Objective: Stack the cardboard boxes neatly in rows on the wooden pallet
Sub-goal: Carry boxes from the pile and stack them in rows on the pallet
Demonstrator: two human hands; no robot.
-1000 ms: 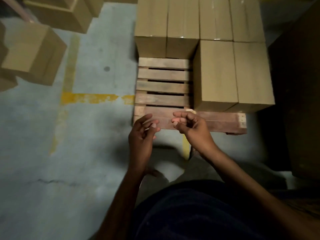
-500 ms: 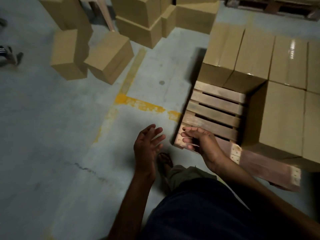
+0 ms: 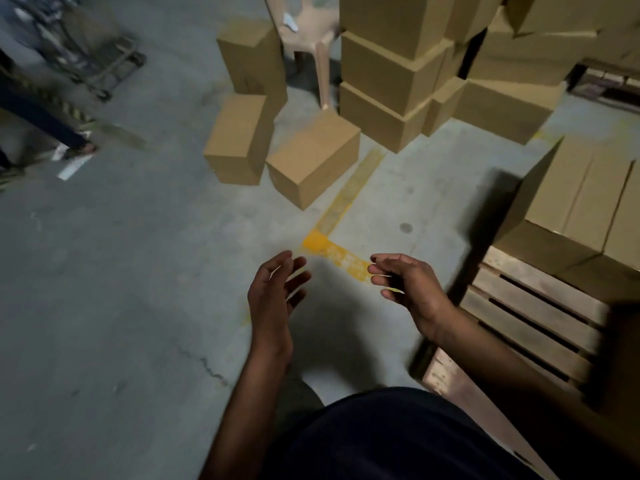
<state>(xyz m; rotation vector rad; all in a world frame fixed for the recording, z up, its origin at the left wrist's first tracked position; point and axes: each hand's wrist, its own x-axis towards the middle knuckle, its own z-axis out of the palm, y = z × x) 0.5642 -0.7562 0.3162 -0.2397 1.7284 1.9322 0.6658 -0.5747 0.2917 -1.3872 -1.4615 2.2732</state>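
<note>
The wooden pallet (image 3: 530, 327) lies at the lower right, its near slats bare. Cardboard boxes (image 3: 585, 202) stand in rows on its far part. Loose cardboard boxes sit on the concrete floor ahead: one tilted box (image 3: 311, 161) nearest, an upright one (image 3: 239, 140) to its left and another (image 3: 249, 53) behind. My left hand (image 3: 277, 289) and my right hand (image 3: 408, 285) hover above the floor with fingers relaxed, holding nothing, left of the pallet.
A tall pile of boxes (image 3: 391, 74) rises at the back, with a beige plastic chair (image 3: 311, 32) beside it. Yellow floor lines (image 3: 332, 244) cross ahead of my hands. A person's legs (image 3: 45, 123) and a trolley (image 3: 100, 60) are at the far left.
My view has swung left, away from the pallet toward the loose boxes. Both hands have left the pallet's front edge and now hang over the floor.
</note>
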